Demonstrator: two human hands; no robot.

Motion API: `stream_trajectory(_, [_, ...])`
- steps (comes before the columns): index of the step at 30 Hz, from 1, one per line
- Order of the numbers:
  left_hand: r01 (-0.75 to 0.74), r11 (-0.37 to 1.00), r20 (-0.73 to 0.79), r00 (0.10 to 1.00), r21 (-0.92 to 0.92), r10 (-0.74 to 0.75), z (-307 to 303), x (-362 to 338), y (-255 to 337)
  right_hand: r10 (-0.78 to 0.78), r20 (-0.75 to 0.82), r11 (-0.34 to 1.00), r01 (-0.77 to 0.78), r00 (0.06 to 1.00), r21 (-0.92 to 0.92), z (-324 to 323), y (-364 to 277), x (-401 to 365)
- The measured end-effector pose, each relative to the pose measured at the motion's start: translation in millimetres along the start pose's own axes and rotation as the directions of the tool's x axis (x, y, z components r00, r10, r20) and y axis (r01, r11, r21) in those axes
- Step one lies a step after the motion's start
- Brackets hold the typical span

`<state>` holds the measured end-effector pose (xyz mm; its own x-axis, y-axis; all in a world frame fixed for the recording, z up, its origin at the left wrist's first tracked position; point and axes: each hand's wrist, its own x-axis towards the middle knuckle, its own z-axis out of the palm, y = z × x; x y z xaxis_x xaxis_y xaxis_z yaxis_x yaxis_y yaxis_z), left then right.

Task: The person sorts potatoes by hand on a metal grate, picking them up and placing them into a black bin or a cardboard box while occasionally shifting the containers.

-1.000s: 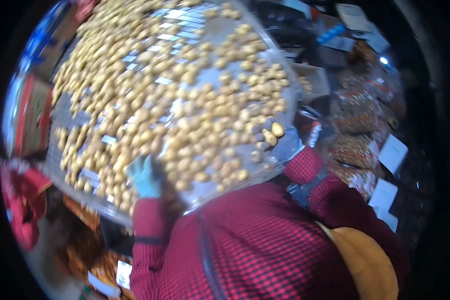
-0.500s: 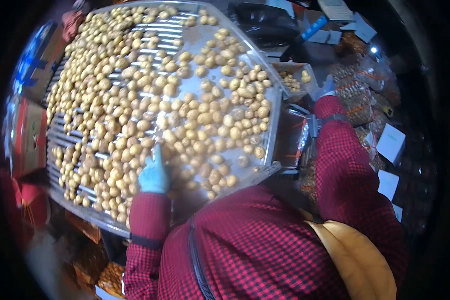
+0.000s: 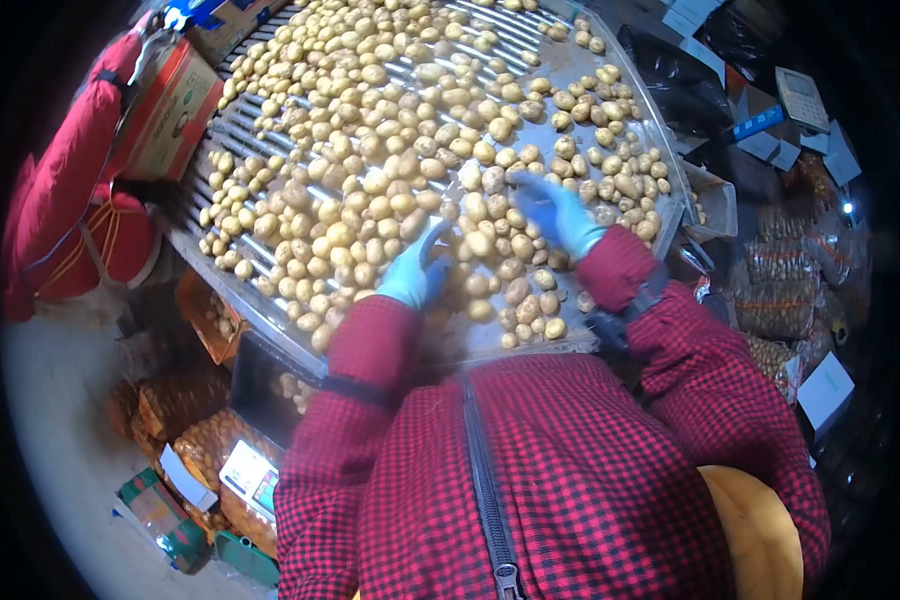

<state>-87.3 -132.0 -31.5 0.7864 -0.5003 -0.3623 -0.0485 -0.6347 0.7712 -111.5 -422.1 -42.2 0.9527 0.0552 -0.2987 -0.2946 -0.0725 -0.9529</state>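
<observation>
Many small potatoes (image 3: pixel 365 205) cover the sorting table, whose slatted metal bars (image 3: pixel 240 138) show through on the left side. In a light blue glove, my left hand (image 3: pixel 417 268) is over the potatoes near the table's front, its fingers stretched out and nothing seen in it. My right hand (image 3: pixel 560 212), gloved in blue as well and slightly blurred, reaches inward across the potatoes with fingers extended. A narrow patch of potatoes lies between the two hands. What touches the undersides of my fingers is hidden.
Another person's red sleeve (image 3: pixel 75 165) is at the left, beside a printed carton (image 3: pixel 170 115). A bin (image 3: pixel 712 205) stands off the table's right edge. Bagged potatoes (image 3: pixel 780 300) are stacked farther right. Below left are a dark crate (image 3: pixel 265 385) and net sacks (image 3: pixel 205 450).
My right hand has come from the bin at the right to over the potatoes. My left hand stays over the table. The view has turned leftward, bringing the other person's sleeve into sight.
</observation>
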Motion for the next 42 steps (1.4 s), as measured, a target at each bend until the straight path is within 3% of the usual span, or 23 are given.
stream_trajectory(2, [0.004,0.998,-0.16,0.987,-0.067,-0.014,10.0,-16.4,-14.5,0.022,0.234,0.945,0.056,0.972,-0.323,67.6,-36.1,-17.0])
stream_trajectory(4, [0.014,0.766,-0.09,0.992,-0.642,-0.094,5.3,-47.5,-6.9,-0.376,0.445,0.46,0.581,0.813,-0.672,99.7,2.3,-9.1])
stream_trajectory(7, [0.06,0.436,-0.012,0.987,-0.898,-0.162,-7.9,-100.0,0.7,-0.458,0.487,0.217,0.625,0.743,-0.75,103.4,22.9,-24.9])
stream_trajectory(10, [0.084,-0.074,0.106,0.923,-0.994,-0.371,-14.3,-139.3,14.4,-0.464,0.415,0.252,0.566,0.783,-0.785,100.0,28.0,-37.2])
stream_trajectory(11, [0.081,-0.05,0.088,0.983,-0.995,-0.159,-8.5,-146.5,-34.8,-0.453,0.438,0.247,0.582,0.776,-0.775,97.1,26.4,-43.0])
stream_trajectory(12, [0.038,-0.034,0.045,0.973,-0.999,-0.228,-1.6,-149.1,-46.2,-0.447,0.458,0.238,0.596,0.768,-0.767,93.2,22.0,-46.9])
stream_trajectory(14, [0.025,-0.309,0.098,0.97,-0.951,-0.222,-20.7,-164.0,-15.6,-0.379,0.476,0.282,0.588,0.794,-0.758,84.0,21.5,-51.5])
stream_trajectory(17, [-0.011,-0.294,0.027,0.992,-0.956,-0.123,-11.8,-167.0,-54.1,-0.36,0.367,0.423,0.501,0.857,-0.755,76.9,31.1,-57.7])
stream_trajectory(19, [-0.085,-0.054,-0.072,0.975,-0.995,-0.211,-5.6,-169.1,-59.5,-0.371,0.263,0.532,0.436,0.89,-0.726,82.7,26.7,-56.3])
stream_trajectory(22, [-0.003,-0.368,0.073,0.978,-0.93,-0.194,-8.8,-170.1,-54.7,0.004,0.032,0.959,0.005,0.999,-0.284,117.1,-11.6,-47.7])
stream_trajectory(24, [-0.039,-0.438,0.111,0.943,-0.898,-0.312,-16.2,-175.1,-20.2,0.235,0.118,0.962,-0.214,0.965,-0.167,167.0,-74.2,-56.8])
stream_trajectory(25, [0.01,-0.515,0.12,0.976,-0.857,-0.18,-13.1,-172.4,-29.3,-0.184,0.187,0.968,0.21,0.965,-0.134,188.1,-52.5,-54.2])
stream_trajectory(26, [-0.108,-0.288,-0.051,0.979,-0.952,-0.197,-10.0,-172.7,-34.4,-0.05,0.4,0.961,0.153,0.915,-0.231,199.0,-68.7,-53.0])
stream_trajectory(27, [-0.232,-0.045,-0.221,0.959,-0.972,-0.175,-6.1,-175.2,-38.1,-0.158,0.484,0.9,0.328,0.861,-0.289,212.9,-86.2,-54.6])
stream_trajectory(29, [-0.134,-0.688,-0.047,0.988,-0.713,-0.144,-24.3,-183.5,-30.0,-0.283,0.534,0.86,0.457,0.797,-0.226,231.4,-89.2,-38.7])
stream_trajectory(30, [-0.205,-0.503,-0.141,0.977,-0.839,-0.162,-34.3,-196.7,-25.7,-0.297,0.509,0.902,0.413,0.808,-0.129,235.6,-83.9,-21.6])
stream_trajectory(31, [-0.451,0.005,-0.436,0.858,-0.892,-0.27,-24.2,-196.9,-39.4,-0.421,0.445,0.79,0.561,0.79,-0.249,239.9,-89.4,-4.1])
stream_trajectory(33, [-0.378,-0.442,-0.247,0.913,-0.813,-0.325,-43.8,-211.9,-61.4,-0.587,0.361,0.599,0.689,0.725,-0.408,239.7,-65.3,49.3])
stream_trajectory(36, [-0.58,-0.415,-0.339,0.783,-0.701,-0.521,-48.6,-240.8,-91.1,-0.377,0.474,0.194,0.568,0.796,-0.8,229.4,-55.0,87.7])
stream_trajectory(38, [-0.751,-0.229,-0.395,0.55,-0.619,-0.735,-52.8,-255.2,-121.5,-0.426,0.513,0.047,0.585,0.745,-0.81,218.4,-30.2,88.5])
stream_trajectory(39, [-0.673,0.096,-0.536,0.486,-0.734,-0.691,-44.4,-264.0,-150.4,-0.444,0.535,-0.028,0.585,0.719,-0.81,213.2,-23.5,82.8])
stream_trajectory(41, [-0.546,0.343,-0.615,0.457,-0.764,-0.643,-21.7,-287.3,-223.2,-0.386,0.569,-0.054,0.598,0.726,-0.8,199.9,-22.8,56.4])
stream_trajectory(42, [-0.588,0.18,-0.514,0.468,-0.788,-0.719,-18.8,-292.7,-229.8,-0.33,0.632,-0.117,0.634,0.701,-0.764,185.2,-23.3,44.5])
